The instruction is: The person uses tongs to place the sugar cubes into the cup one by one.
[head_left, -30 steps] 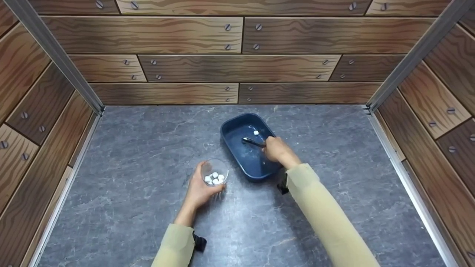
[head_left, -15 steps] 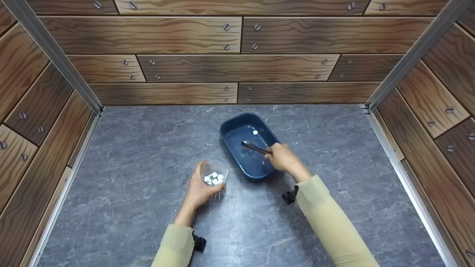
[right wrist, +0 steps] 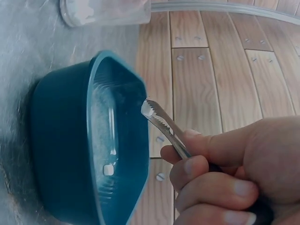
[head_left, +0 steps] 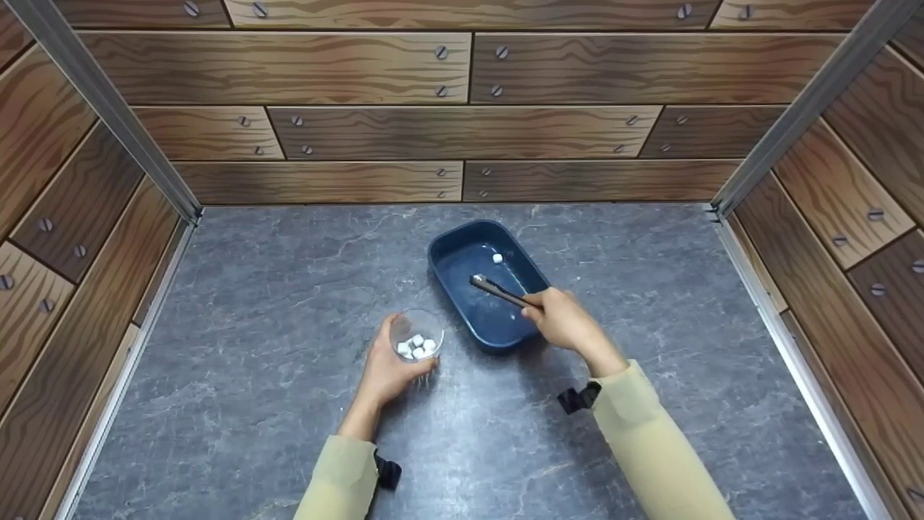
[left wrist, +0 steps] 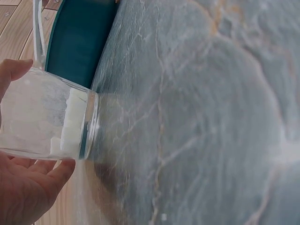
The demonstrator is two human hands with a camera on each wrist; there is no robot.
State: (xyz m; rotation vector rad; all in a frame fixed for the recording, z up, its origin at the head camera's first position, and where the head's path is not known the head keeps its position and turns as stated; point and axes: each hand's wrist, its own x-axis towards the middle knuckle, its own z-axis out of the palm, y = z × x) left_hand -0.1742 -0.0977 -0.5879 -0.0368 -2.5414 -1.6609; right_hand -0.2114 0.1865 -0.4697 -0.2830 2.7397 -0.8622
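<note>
My left hand curls around a clear glass standing on the marbled surface, with several white cubes at its bottom. In my right hand are metal tongs, their serrated tips pinching one white cube in the right wrist view. Tongs and cube are above the dark blue basin, to the right of the glass. Inside the basin lies another white cube, near its far right side.
Grey marbled flooring surrounds the glass and basin. Wood-patterned panels close off the back and both sides, with metal rails along the edges. A black strap device sits at the right wrist.
My right hand has moved right and toward me, and the tongs have risen with a cube in their tips. The left hand and glass stay in place.
</note>
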